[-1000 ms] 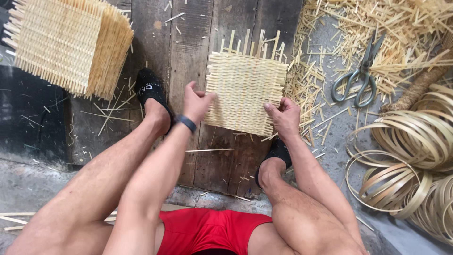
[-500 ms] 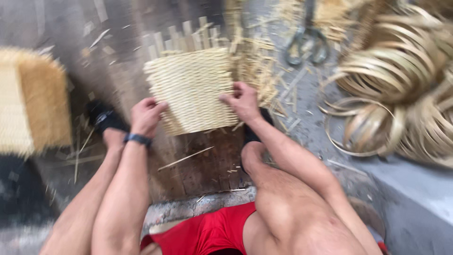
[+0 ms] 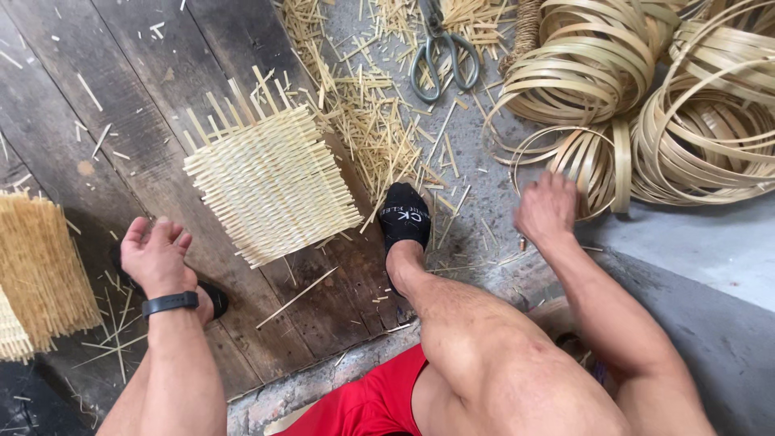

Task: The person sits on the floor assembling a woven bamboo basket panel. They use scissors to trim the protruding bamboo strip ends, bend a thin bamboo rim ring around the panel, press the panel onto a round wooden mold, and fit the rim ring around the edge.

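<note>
Right hand (image 3: 547, 207): grip loosely spread and empty, now off the woven mat (image 3: 271, 184) it was pressing a second ago, reaching beside the bamboo strip coils (image 3: 601, 165). Left hand (image 3: 155, 255): open, palm up, empty, also lifted from the mat's edge. Woven mat: released, flat on the plank floor (image 3: 137, 89) between both feet, loose ends upward. Judgement: weaving paused, fresh strip being sought. Scissors (image 3: 440, 60) among offcuts; finished mats (image 3: 36, 270) at left.

- I see soft, even daylight, with no glare.
- Shadows lie faint under the woven mat (image 3: 270, 186).
- My right hand (image 3: 547, 208) blurs slightly; the rest looks sharp.
</note>
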